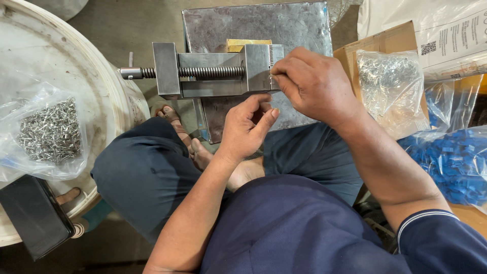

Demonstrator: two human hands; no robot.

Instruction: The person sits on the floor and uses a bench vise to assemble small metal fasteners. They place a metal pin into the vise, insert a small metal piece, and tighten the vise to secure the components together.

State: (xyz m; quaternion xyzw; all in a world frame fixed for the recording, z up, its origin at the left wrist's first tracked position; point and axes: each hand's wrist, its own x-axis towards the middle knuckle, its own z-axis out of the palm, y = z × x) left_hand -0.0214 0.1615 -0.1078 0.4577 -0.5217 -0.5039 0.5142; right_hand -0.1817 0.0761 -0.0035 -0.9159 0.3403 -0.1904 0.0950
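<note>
A steel bench vise with a threaded screw lies across a metal block in front of me. My right hand rests at the vise's right jaw, fingertips pinched together on something too small to make out. Just below the vise, my left hand hovers with its fingers curled and its thumb and forefinger close together; whether it holds a small part I cannot tell.
A clear bag of small metal pins and a black phone lie on a white drum lid at the left. At the right are a bag of silvery parts, a cardboard box and a bag of blue plastic pieces.
</note>
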